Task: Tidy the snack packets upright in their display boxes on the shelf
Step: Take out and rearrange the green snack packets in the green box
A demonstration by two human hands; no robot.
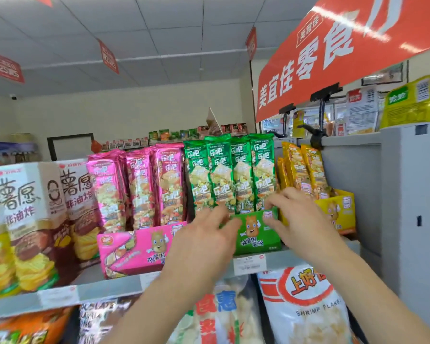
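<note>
Left hand (204, 234) was spread open, fingertips against the green display box (261, 240). Right hand (301, 217) had fingers on the green packets (231, 175), thumb on the box front; grip unclear.

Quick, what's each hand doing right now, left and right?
Left hand: open, fingers against the green display box.
Right hand: open, fingertips touching the green packets.

The big red sign (333, 53) overhead carried the white characters 美宜佳零食, with a small framed 美宜佳 above them. The green packets (231, 175) and the pink packets (139, 189) both showed 乐吧, printed several times. The tall bags (18, 219) at the left read 薯愿 and 非油炸. The white bag (305, 306) below showed 上好 and SHRIMP FLAKE. The price tag (250, 264) was too blurred to read.
</note>
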